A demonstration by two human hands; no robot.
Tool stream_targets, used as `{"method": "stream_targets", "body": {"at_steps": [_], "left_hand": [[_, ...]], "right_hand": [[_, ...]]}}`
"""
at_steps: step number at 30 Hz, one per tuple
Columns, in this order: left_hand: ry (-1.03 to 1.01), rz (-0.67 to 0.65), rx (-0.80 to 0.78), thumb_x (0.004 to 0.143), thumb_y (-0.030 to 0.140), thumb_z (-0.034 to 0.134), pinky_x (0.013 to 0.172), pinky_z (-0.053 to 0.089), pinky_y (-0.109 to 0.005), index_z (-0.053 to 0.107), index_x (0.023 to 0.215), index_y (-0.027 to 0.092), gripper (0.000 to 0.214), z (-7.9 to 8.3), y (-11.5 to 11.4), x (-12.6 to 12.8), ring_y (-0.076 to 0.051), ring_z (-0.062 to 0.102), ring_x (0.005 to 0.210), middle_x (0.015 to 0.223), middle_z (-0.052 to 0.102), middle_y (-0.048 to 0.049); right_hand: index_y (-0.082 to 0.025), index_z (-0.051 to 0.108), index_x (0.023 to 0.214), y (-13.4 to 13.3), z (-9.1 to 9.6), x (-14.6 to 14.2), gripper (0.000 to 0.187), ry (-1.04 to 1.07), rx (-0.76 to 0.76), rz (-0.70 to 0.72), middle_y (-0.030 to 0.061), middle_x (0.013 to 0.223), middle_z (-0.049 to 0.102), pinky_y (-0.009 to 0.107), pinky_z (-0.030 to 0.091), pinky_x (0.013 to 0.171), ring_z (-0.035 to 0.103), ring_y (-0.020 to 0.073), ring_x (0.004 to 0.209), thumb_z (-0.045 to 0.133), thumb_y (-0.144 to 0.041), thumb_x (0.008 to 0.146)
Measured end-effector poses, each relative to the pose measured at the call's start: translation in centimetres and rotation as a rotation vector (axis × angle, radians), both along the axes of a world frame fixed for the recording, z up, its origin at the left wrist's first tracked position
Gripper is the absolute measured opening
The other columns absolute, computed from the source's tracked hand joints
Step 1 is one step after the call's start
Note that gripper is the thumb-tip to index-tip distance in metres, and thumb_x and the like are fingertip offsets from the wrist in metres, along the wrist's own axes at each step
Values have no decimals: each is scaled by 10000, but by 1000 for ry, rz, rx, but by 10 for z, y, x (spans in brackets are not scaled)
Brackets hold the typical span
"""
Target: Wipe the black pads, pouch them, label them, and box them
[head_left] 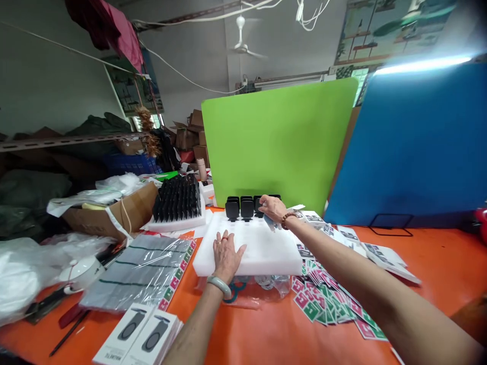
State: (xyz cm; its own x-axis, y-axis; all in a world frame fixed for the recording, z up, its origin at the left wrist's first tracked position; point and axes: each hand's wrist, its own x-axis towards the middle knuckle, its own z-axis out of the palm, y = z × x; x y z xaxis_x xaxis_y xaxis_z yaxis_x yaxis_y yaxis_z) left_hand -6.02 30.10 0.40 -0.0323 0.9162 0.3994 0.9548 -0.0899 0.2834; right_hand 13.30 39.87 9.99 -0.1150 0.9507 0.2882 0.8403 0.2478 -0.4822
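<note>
My left hand (227,255) lies flat and open on a white foam tray (266,251) in the middle of the orange table (266,329). My right hand (272,208) reaches to the tray's far edge, fingers pinched on a small black square part (259,204). That part stands in a row with other black parts (239,208) set upright in the foam. A clear plastic wrapper seems to hang under my right hand.
A second foam tray (177,200) full of black parts sits at the back left beside a cardboard box (114,215). Green and blue boards (277,137) stand behind. Red-green labels (331,301), leaflets (380,253), bagged sheets (140,271) and white product boxes (140,334) lie around.
</note>
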Motion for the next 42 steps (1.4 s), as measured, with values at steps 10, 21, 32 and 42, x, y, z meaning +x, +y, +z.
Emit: {"method": "stream_targets", "body": {"at_steps": [10,21,32,42], "left_hand": [[32,-2,-180,865,504,495,1056,290,-585,557,1280,163,541,-20,15,-2,-423,362,1342,1420,483,-193],[22,-329,-287,842,647,425,1124,211,-557,511,1348,212,673,3,15,59,-374,269,1403,1481,422,-133],[80,-299,-292,792,686,467,1121,171,-528,469,1389,267,730,1,0,56,-381,347,1346,1517,366,-116],[-51,-335,-288,745,623,583,1121,82,-545,563,1304,216,691,-2,5,68,-426,300,1362,1482,411,-152]], "right_hand": [[-148,624,1076,61,-18,64,222,-99,-50,-170,124,1037,662,293,461,710,600,203,893,561,-151,863],[-132,617,1083,64,-30,73,267,-92,-93,-54,105,1040,672,254,429,695,590,181,885,627,-206,827],[-183,721,895,46,-11,75,146,78,10,38,33,820,705,293,483,720,616,184,798,698,-191,751],[-147,676,800,-15,81,124,100,410,-111,46,4,660,629,224,478,501,559,106,555,740,-189,735]]}}
